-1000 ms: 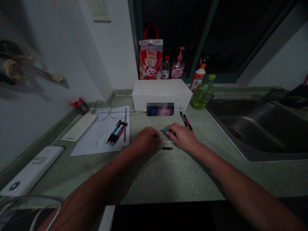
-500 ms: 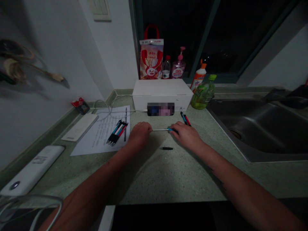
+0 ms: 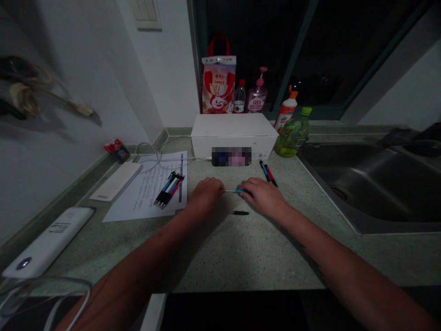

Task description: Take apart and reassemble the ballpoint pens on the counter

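Between my hands, low over the counter, runs a thin white pen refill. My left hand is closed on its left end, fingers pinched together. A blue pen barrel with a dark end is pinched in my right hand, its rear partly covered by the fingers. The refill's right end meets the barrel's left opening and seems to run into it. Just below, on the counter, lies a black pen tip section. Beyond my right hand rest a blue pen part and a red pen part.
Several pens lie on a printed sheet at the left. A phone leans against a white box. A green bottle stands beside the sink. Cables and a white power bank occupy the left side.
My hands have come closer together, the left moving rightward. Less of the white refill shows between my left fingers and the blue barrel. The view has shifted slightly.
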`<state>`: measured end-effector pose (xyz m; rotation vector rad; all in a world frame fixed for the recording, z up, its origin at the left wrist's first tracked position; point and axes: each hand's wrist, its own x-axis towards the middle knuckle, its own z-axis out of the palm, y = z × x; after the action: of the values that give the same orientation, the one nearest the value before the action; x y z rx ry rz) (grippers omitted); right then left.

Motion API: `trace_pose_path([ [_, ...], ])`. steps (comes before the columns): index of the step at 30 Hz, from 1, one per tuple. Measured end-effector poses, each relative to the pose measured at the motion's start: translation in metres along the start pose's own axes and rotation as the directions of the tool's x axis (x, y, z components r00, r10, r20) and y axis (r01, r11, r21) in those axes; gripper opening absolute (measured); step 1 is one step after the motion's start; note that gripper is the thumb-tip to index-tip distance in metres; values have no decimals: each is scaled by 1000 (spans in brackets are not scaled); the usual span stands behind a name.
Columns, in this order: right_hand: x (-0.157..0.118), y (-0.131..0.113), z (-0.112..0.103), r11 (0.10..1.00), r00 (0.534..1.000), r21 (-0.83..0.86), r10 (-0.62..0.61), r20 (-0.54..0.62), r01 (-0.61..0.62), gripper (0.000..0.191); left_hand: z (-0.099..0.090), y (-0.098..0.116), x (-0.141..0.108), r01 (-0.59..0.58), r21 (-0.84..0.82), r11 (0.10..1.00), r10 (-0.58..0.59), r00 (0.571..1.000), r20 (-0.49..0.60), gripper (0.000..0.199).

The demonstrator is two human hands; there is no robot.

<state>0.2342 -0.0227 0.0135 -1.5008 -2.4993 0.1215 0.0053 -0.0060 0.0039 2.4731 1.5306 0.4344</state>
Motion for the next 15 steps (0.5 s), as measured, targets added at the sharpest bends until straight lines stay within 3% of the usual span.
trace_pose_path([
  [3,0,-3,3,999,999,-9,-47,-17,47,18,1,5,-4,-69,-12,998,68,994,-83,10],
  [5,1,-3,3,1000,999,-12,-27,-41,27,17,-2,9,-8,-119,-14,993,114,974,-196,20],
  [7,1,-1,2,1000,998,-9,16,-64,-17,16,-7,13,-11,-180,-16,983,172,957,-234,23],
  [10,0,2,-1,997,994,1,75,-83,-76,17,-11,18,-15,-294,-49,954,291,954,-69,14],
  [12,0,3,-2,996,991,6,95,-90,-95,18,-10,20,-16,-358,-81,930,363,930,59,12],
  [15,1,3,-3,995,991,10,99,-93,-98,18,-5,22,-17,-416,-112,902,429,892,140,9],
])
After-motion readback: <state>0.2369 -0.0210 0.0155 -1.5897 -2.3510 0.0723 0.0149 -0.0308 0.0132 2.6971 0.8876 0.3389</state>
